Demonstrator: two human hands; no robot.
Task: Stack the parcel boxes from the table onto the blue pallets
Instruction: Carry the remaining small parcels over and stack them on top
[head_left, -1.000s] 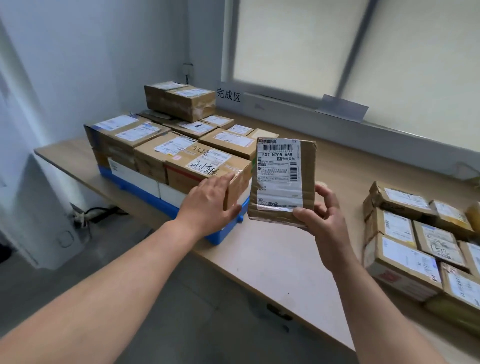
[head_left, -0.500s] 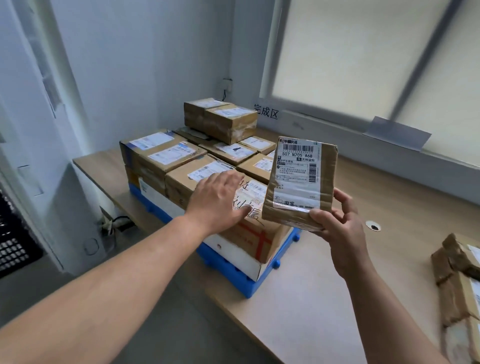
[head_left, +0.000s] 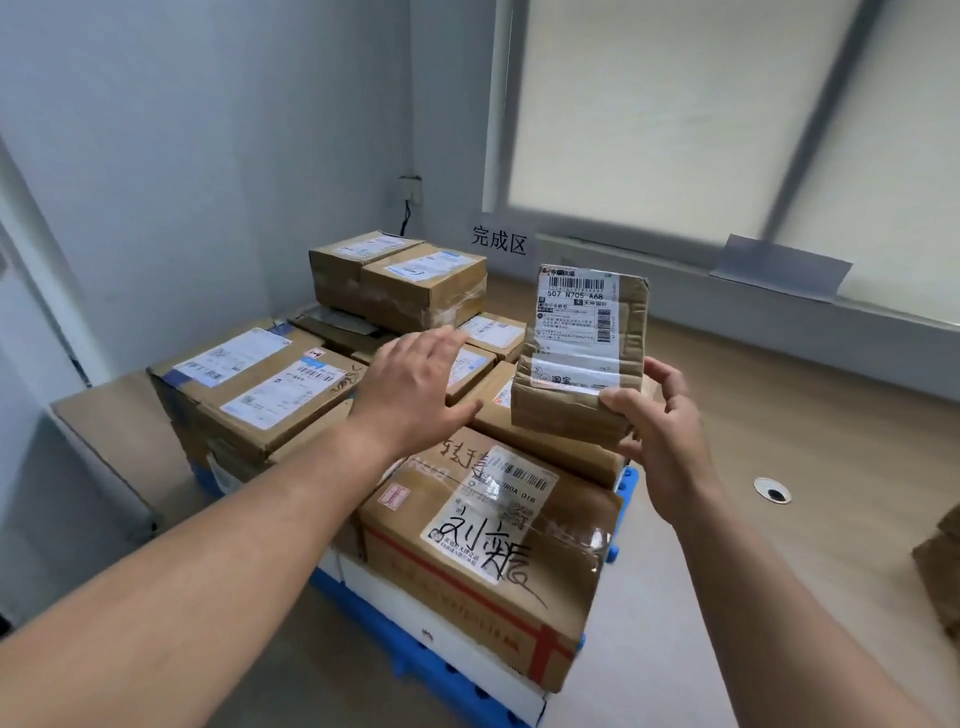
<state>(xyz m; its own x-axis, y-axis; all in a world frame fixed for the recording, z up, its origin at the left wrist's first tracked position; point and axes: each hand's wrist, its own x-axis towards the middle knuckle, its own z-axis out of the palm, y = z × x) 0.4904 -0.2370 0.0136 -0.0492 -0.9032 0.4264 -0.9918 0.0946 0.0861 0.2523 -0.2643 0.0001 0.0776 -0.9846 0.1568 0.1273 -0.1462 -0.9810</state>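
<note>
While the wooden surface (head_left: 779, 571) fills most of the view, the main thing on it is the blue pallet (head_left: 415, 665) over on the left, loaded with brown parcel boxes a couple of layers deep. Biggest one up front is a taped box (head_left: 493, 551) with black marker scribbles across its label and red stripes down its side, and it lies on a white box (head_left: 431, 623) that sits right on the pallet. On the left side of the pile there's a pair of labelled boxes (head_left: 270, 384) side by side, and at the far end two more boxes (head_left: 423, 288) are perched on top of the flatter ones. A few other boxes (head_left: 940, 571) poke in at the right edge, well apart from the pallet.

Now the small parcel (head_left: 582, 358): it's held upright over the right side of the pile, label and barcode facing the camera. The right hand (head_left: 660, 431) grips its lower right corner, thumb on the front, fingers curled round the back. The left hand (head_left: 410, 389) is flat, palm down, fingers straight, over the middle of the pile just left of the parcel and apart from it. Can't tell if it actually touches the boxes under it. Tiny detail: a round cable hole (head_left: 772, 491) in the surface, right of the pallet.
</note>
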